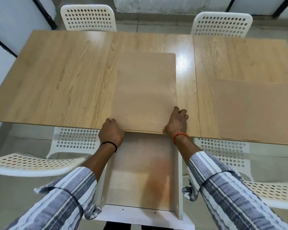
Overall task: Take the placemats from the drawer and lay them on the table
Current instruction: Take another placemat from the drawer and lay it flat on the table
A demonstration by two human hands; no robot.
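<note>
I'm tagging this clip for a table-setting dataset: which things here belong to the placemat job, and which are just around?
Part of the job:
- centre placemat, held at its near corners by the left hand and right hand
- second placemat, lying at the right
- open drawer
- table

Just around:
- white perforated chairs

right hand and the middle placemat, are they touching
Touching. The head view shows the right hand pressed on the near right corner of the middle placemat, fingers curled over its edge, at the table edge.
</note>
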